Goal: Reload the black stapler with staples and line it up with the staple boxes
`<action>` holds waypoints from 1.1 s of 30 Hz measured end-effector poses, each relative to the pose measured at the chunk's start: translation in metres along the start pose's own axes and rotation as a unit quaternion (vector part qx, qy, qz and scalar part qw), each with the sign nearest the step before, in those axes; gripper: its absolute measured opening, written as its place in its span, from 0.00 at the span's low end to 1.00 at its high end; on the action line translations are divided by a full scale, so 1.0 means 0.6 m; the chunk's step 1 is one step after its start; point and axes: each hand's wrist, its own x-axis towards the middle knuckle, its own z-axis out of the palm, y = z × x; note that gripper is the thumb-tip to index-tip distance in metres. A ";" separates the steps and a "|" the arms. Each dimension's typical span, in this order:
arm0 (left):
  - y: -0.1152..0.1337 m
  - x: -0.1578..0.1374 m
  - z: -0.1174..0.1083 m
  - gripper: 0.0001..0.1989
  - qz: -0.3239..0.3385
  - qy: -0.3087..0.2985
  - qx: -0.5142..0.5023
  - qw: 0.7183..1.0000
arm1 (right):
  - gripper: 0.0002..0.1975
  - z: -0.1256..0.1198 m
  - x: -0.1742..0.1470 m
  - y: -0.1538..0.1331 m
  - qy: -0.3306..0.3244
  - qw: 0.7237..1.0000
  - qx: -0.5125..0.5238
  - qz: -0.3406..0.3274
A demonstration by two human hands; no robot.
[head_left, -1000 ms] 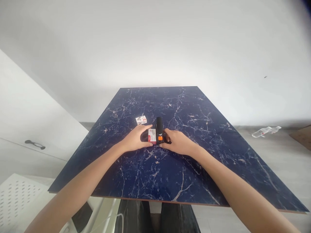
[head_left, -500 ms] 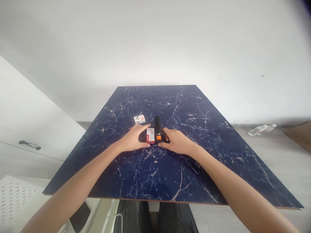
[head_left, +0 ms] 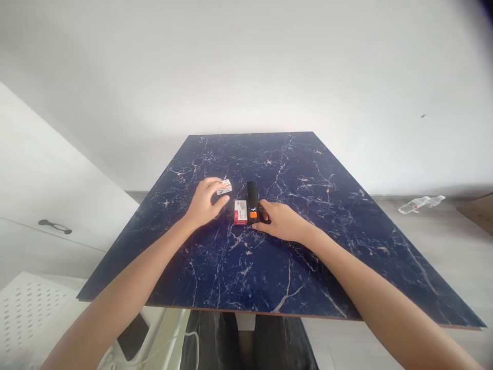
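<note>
My left hand reaches to the small white box, with its fingers over the box's left and far side and the thumb held apart from them. The box bears dark and red print. My right hand grips the right side and near end of a long black object with an orange square on it, which looks like a stapler. Close along the left side of the black object lies a red and white box, with no hand on it.
These things lie on a dark blue marble-patterned table that stands against a white wall. A white cabinet with a dark handle is at the left. Clear plastic bottles and a brown cardboard piece lie on the floor at right.
My left hand has left the red and white box and moved up and left to the small white box. My right hand stays at the black object.
</note>
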 end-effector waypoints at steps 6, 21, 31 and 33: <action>-0.034 0.007 0.010 0.24 -0.041 -0.067 0.060 0.995 | 0.16 0.000 0.001 0.000 -0.004 1.000 0.003 0.008; 0.014 -0.012 0.016 0.29 0.049 -0.137 -0.035 0.989 | 0.15 0.000 0.001 -0.002 -0.002 1.000 0.005 0.001; 0.012 -0.014 0.013 0.25 0.035 -0.153 -0.026 0.987 | 0.15 0.001 0.001 -0.002 -0.005 1.000 0.001 0.003; 0.012 -0.014 0.008 0.26 0.049 -0.147 -0.018 0.988 | 0.15 0.002 0.001 0.000 -0.004 1.000 -0.003 0.000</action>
